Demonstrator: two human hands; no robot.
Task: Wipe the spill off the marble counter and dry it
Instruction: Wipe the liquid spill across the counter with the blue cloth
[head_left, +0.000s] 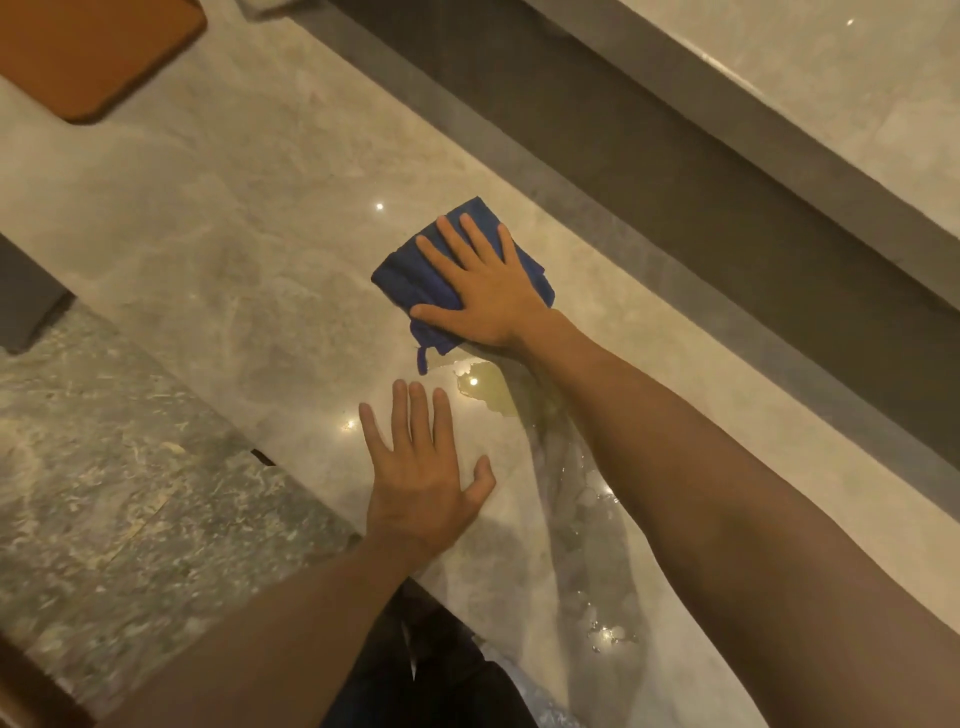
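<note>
A folded blue cloth (410, 278) lies flat on the pale marble counter (249, 244). My right hand (480, 288) presses down on it with the fingers spread. Just below the cloth a yellowish puddle (485, 392) shines on the marble, and wet streaks and droplets (602, 631) trail toward the near edge, partly under my right forearm. My left hand (421, 475) rests flat on the counter to the left of the puddle, fingers apart, holding nothing.
A brown mat (88, 57) lies on the counter at the far left. A dark recessed strip (649, 156) and a raised marble ledge (841, 83) run along the far side. The counter's near edge drops to a green stone floor (104, 457).
</note>
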